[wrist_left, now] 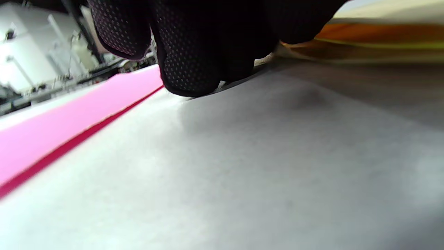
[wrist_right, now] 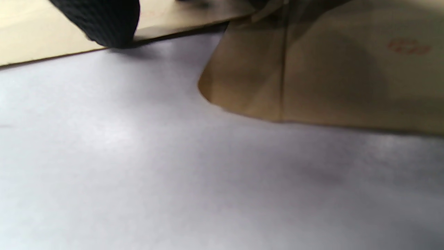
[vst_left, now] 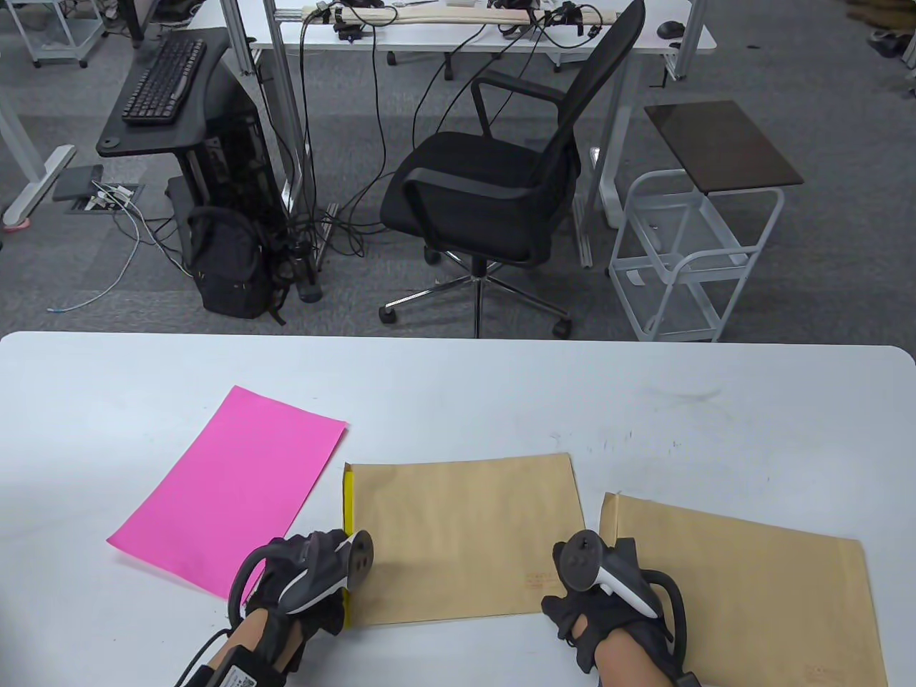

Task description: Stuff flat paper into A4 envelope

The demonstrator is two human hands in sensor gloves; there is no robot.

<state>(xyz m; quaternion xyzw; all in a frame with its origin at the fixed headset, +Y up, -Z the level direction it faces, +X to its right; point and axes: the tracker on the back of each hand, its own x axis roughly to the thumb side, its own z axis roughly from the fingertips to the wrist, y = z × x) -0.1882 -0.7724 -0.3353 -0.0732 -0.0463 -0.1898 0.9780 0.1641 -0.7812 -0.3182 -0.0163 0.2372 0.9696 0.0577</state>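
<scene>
Office clutter fills the background, a black chair and a white cart on grey carpet, while the white table in front carries the work. On it the pink paper lies flat and untouched at the left, its edges crisp and uncreased, just beside the middle envelope, a tan sheet with a yellow strip along its left, open end; a second envelope lies to the right, its near corner slightly lifted in the right wrist view. The left hand sits at that yellow edge with its fingers curled down against the table, seemingly working at the flap, though whether they actually pinch it I cannot tell. The right hand rests at the envelope's lower right corner, one fingertip pressing near its edge; its grip is also unclear. The likely trouble is that the mouth stays closed or opens only partly, so the thin sheet would buckle or crease on entry; the envelope could also slide on the smooth tabletop if the right hand lets up.
</scene>
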